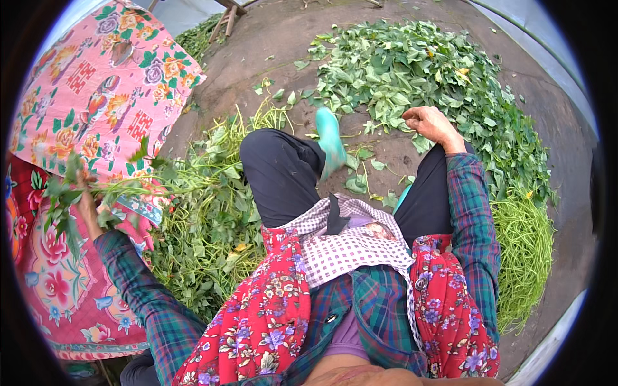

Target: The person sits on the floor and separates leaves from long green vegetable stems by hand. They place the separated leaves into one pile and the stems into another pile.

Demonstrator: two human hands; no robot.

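Note:
At the left, over the flowered cloth, my left hand (87,202) is closed around a bunch of leafy green vines (120,190), whose stems stretch right towards my knee. Below it spreads a tangled heap of vines and leaves (207,231) beside my left leg. My right hand (429,124) rests with its wrist on my right knee, fingers loosely curled and nothing seen in them. Just beyond it lies a large pile of picked green leaves (410,72). To the right of my right arm is a pile of thin bare green stems (521,255).
A pink flowered cloth (96,91) and a red floral cloth (82,280) cover the left side. A wooden stool's legs (227,21) stand at the top. Loose leaves lie on the brown ground (270,43) about my turquoise boot (330,140). Pale sheeting edges the ground.

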